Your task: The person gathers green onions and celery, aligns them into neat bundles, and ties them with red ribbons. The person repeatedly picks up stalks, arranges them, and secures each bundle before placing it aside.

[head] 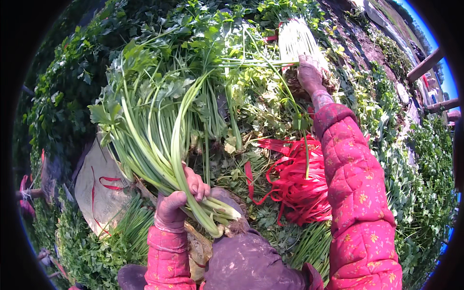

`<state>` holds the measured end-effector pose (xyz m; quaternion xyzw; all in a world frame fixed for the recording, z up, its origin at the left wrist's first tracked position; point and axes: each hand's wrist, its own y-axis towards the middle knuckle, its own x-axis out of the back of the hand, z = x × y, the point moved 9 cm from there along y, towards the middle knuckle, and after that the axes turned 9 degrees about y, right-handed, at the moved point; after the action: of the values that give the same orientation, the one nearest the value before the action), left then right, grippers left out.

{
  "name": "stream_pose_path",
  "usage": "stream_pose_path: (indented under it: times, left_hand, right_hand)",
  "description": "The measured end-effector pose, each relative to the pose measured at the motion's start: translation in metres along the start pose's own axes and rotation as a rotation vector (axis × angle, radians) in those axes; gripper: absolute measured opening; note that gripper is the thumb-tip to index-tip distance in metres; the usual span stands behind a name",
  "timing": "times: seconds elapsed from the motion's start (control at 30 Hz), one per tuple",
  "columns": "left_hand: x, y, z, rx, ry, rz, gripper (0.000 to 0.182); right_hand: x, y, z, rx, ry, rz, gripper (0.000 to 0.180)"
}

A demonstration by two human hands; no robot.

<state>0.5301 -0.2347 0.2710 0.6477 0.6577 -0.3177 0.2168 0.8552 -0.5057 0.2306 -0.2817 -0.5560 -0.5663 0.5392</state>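
Note:
My left hand [183,194] grips a bunch of green celery stalks [159,145] near the lower end. The leafy tops fan up to the left, and the pale, rooty bases point right above my lap. Out at the upper right, my right hand [311,75] rests against a bundle of pale stalks [295,40] with red ties around it. Thin green stalks [253,63] run sideways and end at its fingers. Whether those fingers are closed on them cannot be told.
A heap of red plastic strips [301,177] lies right of centre. More celery [214,105] lies ahead, with loose leaves around it. A pale sack [99,188] bearing writing sits at left. Wooden poles [426,65] stick out at the right edge.

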Motion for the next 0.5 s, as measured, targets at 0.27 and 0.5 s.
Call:
stream_pose_path:
  times: [0.27, 0.5]
  left_hand:
    - [0.058, 0.002, -0.002, -0.050, 0.195, -0.273, 0.063]
    - [0.092, -0.009, 0.083, 0.214, 0.040, -0.337, 0.048]
  right_hand:
    - [-0.008, -0.018, 0.019, 0.061, -0.024, 0.208, 0.024]
    - [0.000, -0.208, 0.120, -0.557, 1.593, 0.976, 0.030]
